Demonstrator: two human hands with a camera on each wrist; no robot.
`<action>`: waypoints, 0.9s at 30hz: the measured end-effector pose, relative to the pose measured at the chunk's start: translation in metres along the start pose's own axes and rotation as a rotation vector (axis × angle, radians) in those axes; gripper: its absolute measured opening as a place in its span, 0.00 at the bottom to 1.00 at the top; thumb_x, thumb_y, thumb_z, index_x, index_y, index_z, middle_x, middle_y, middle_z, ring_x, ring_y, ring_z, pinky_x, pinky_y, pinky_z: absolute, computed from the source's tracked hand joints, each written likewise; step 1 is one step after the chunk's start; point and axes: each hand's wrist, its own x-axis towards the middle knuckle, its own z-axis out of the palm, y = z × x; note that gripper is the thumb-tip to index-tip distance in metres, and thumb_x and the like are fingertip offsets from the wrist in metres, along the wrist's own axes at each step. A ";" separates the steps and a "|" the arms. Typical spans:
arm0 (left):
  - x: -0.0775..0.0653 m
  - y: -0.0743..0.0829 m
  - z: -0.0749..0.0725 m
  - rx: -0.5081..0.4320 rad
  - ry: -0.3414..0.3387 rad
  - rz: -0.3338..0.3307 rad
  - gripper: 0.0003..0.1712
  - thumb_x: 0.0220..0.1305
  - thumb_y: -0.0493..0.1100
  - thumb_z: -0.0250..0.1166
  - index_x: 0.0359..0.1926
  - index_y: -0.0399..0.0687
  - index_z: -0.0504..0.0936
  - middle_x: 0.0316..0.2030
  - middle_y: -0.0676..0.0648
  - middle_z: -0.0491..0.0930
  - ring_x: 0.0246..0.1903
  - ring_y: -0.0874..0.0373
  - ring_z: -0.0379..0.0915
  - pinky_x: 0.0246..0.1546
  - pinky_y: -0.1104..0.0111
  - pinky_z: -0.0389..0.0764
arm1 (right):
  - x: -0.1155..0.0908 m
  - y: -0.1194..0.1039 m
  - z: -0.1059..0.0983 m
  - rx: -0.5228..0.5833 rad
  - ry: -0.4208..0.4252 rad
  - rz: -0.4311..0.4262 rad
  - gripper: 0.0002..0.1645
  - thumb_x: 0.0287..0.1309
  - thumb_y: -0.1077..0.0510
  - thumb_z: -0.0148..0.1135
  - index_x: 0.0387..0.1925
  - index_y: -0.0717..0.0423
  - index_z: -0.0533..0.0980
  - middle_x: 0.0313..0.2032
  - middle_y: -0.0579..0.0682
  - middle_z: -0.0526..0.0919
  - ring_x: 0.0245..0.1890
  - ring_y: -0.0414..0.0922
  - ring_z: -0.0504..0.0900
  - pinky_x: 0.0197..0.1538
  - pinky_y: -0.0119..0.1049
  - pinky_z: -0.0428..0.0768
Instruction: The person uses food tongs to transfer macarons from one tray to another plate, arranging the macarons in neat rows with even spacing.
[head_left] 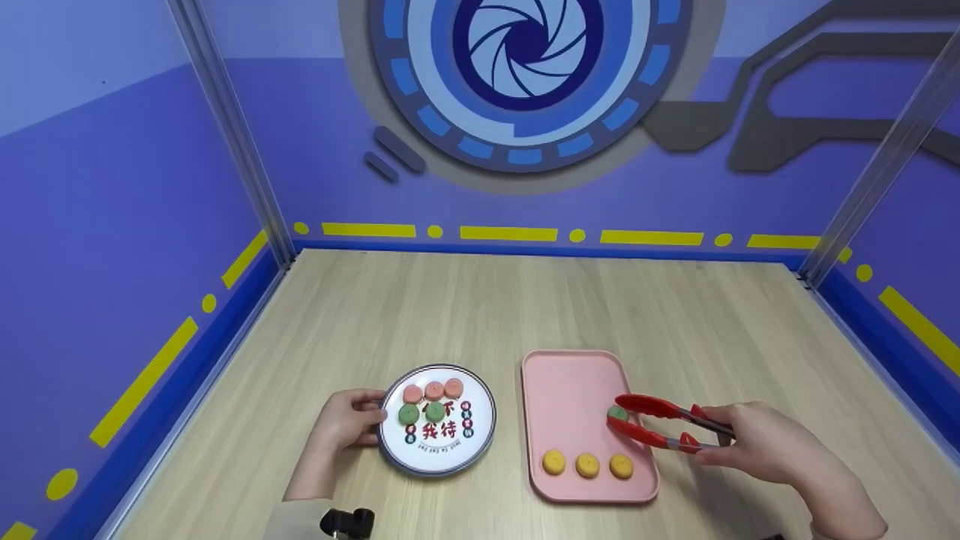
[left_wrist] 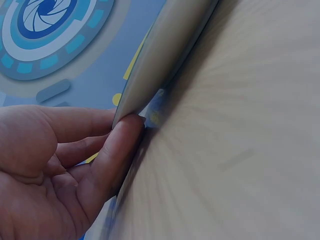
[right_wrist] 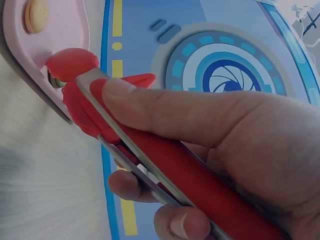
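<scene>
My left hand (head_left: 345, 420) pinches the left rim of a white plate with a dark edge (head_left: 461, 448). Its thumb and fingers stand on either side of that rim in the left wrist view, where the plate's underside (left_wrist: 162, 55) shows. Three pink macarons (head_left: 434, 390) and two green macarons (head_left: 409, 414) lie on the plate. Red-tipped metal tongs (head_left: 651, 406) are held in my right hand (head_left: 769, 442). Their tips stand around a green macaron (head_left: 617, 413) at the right side of a pink tray (head_left: 566, 405); the tips partly hide it in the right wrist view.
Three yellow macarons (head_left: 587, 465) sit in a row at the tray's near end. Plate and tray stand side by side on a light wooden table (head_left: 420, 307). Blue printed panels (head_left: 300, 150) close in the table at the back and sides.
</scene>
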 end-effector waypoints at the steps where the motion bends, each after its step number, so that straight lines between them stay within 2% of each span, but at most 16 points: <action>1: 0.000 0.000 0.000 0.001 0.000 -0.002 0.23 0.65 0.28 0.65 0.62 0.31 0.79 0.44 0.39 0.80 0.31 0.57 0.80 0.26 0.66 0.91 | 0.000 0.000 0.000 0.001 -0.004 0.005 0.41 0.47 0.41 0.80 0.59 0.59 0.81 0.27 0.45 0.74 0.29 0.43 0.71 0.28 0.32 0.63; 5: 0.001 -0.001 0.000 -0.005 -0.001 -0.007 0.23 0.65 0.28 0.65 0.62 0.32 0.79 0.44 0.39 0.80 0.30 0.57 0.80 0.26 0.65 0.91 | 0.001 0.000 -0.001 0.004 -0.011 0.012 0.42 0.48 0.40 0.80 0.59 0.59 0.81 0.28 0.46 0.76 0.30 0.43 0.71 0.28 0.33 0.63; 16: 0.002 0.000 0.001 -0.007 0.003 -0.016 0.23 0.65 0.27 0.65 0.61 0.32 0.80 0.44 0.39 0.80 0.30 0.58 0.80 0.26 0.65 0.91 | 0.001 0.002 0.001 0.025 -0.011 0.016 0.41 0.48 0.40 0.80 0.59 0.57 0.82 0.26 0.45 0.74 0.28 0.43 0.70 0.26 0.31 0.62; 27: 0.001 -0.001 0.000 -0.008 -0.001 -0.002 0.24 0.64 0.27 0.66 0.61 0.32 0.80 0.43 0.39 0.81 0.29 0.57 0.79 0.25 0.66 0.90 | -0.001 0.001 0.002 0.031 0.014 -0.013 0.41 0.48 0.41 0.80 0.60 0.58 0.81 0.25 0.45 0.73 0.26 0.42 0.70 0.25 0.30 0.62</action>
